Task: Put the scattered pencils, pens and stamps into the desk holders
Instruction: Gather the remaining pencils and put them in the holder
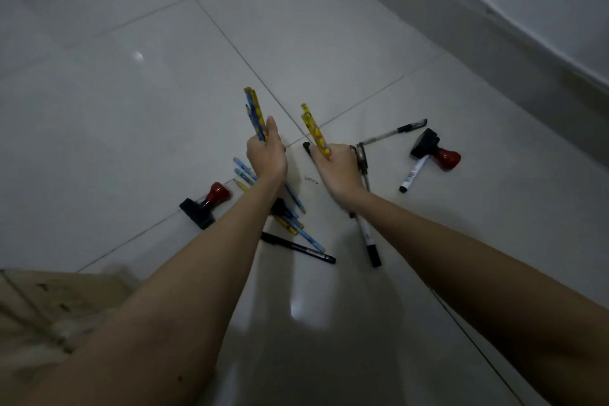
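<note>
While the left hand point(266, 156) grips a bundle of blue and yellow pencils point(255, 114) and the right hand point(336, 165) clasps two yellow pencils point(315, 132), pens point(298, 247) and two red-handled stamps point(435, 150) lie scattered on the glossy tiled floor point(131, 92); no holders show, so most remains.

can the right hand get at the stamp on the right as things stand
Probably not without letting go first. The floor between the right hand and the stamp lies open, with only a marker beside the stamp, but the hand is already closed around yellow pencils.
</note>
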